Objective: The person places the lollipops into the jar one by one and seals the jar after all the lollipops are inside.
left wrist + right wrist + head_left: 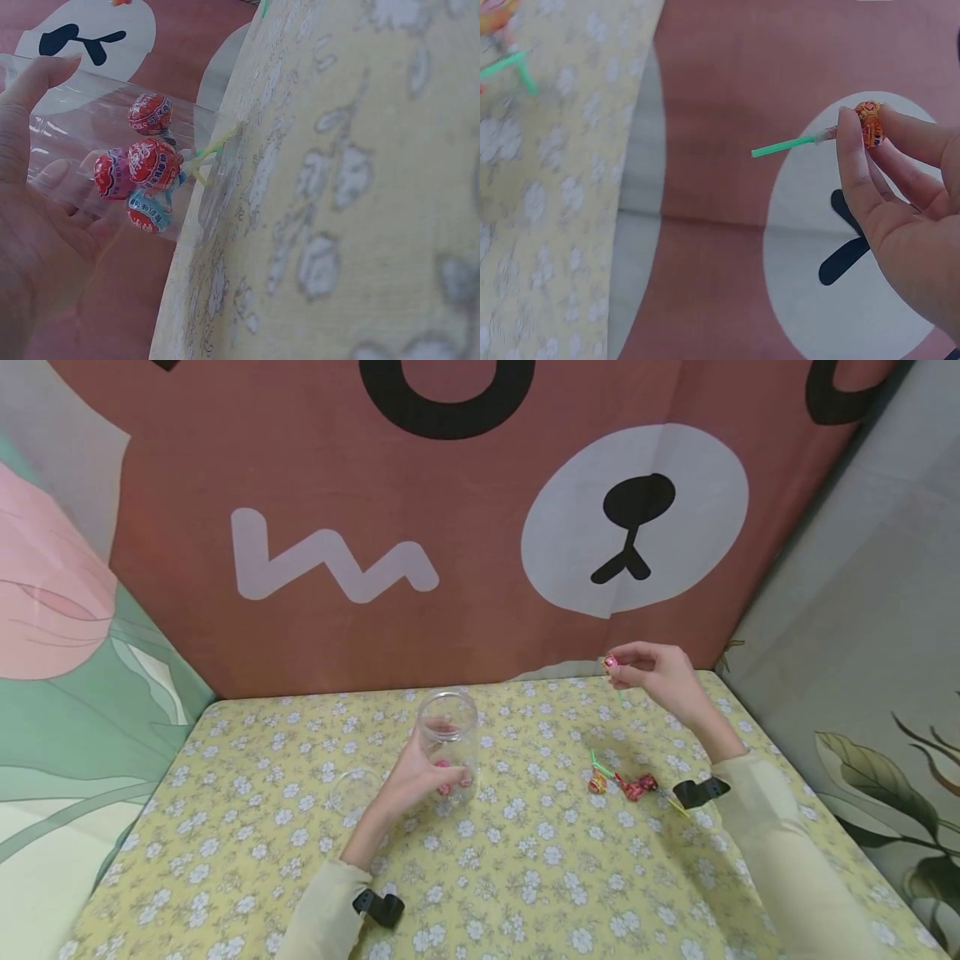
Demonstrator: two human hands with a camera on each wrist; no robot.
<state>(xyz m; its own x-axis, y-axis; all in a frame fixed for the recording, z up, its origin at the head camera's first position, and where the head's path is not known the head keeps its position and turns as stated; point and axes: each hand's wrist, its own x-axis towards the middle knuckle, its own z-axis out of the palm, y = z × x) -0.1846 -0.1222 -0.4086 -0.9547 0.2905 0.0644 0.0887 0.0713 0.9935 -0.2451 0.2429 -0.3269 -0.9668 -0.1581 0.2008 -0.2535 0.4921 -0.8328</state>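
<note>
My left hand (408, 783) grips a clear plastic jar (462, 746) that stands upright on the table. Through its wall, several wrapped lollipops (152, 163) show at the bottom, in red, pink and blue wrappers with the sticks toward the base. Raised above the table at the right, my right hand (663, 681) pinches one lollipop (871, 124) by its orange-and-red head between thumb and fingers. Its green stick (784, 146) points down toward the tabletop. More lollipops (633, 787) lie in a loose pile below that hand.
A clear round lid (355, 791) lies flat to the left of the jar. Yellow flowered cloth (517, 893) covers the table. Behind it rises a brown backdrop (337, 643) with a bear face, and a grey printed panel (847, 635) borders the right side.
</note>
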